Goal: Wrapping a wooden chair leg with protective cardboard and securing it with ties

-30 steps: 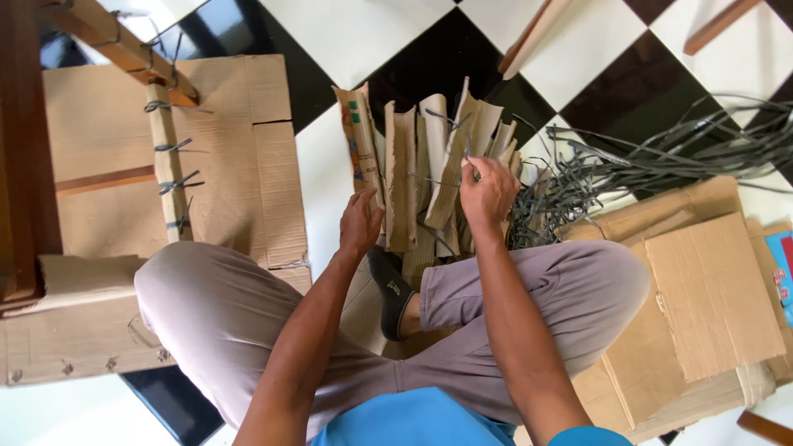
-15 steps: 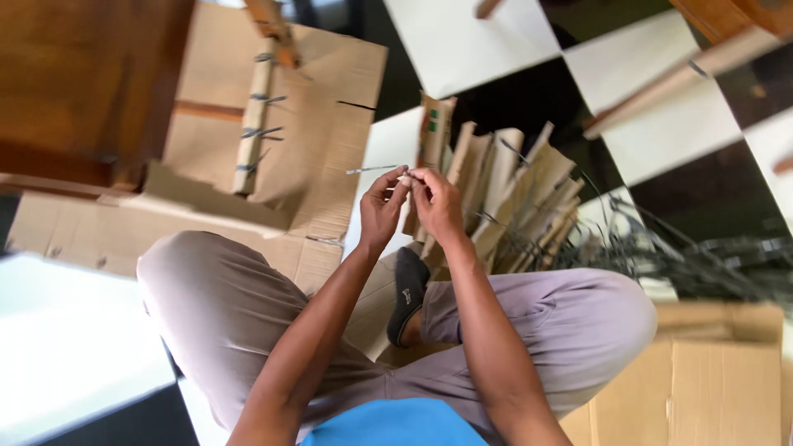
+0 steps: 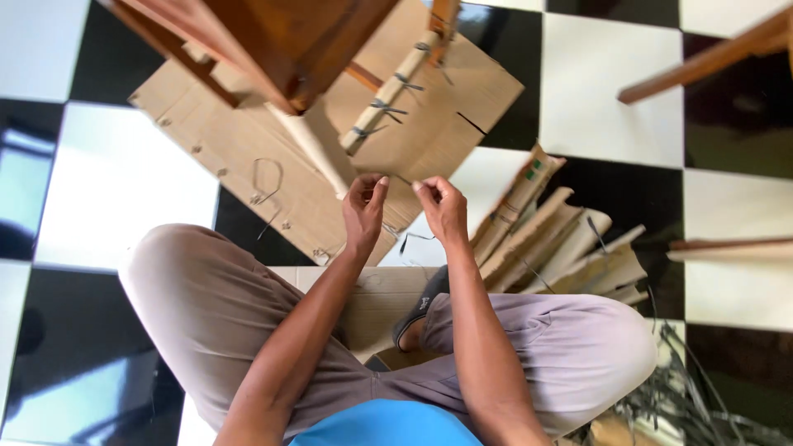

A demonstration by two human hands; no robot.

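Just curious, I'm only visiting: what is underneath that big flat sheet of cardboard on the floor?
The cardboard sheet lies on the black and white checkered floor, whose tiles show around its edges. A wooden furniture piece covers its upper part. Whether anything else lies beneath it cannot be seen.

two hands (image 3: 363, 211), one flat cardboard sheet (image 3: 239, 149)

Blue shirt (image 3: 388, 423), taupe trousers (image 3: 206, 306), black sock (image 3: 420, 307), bare forearms
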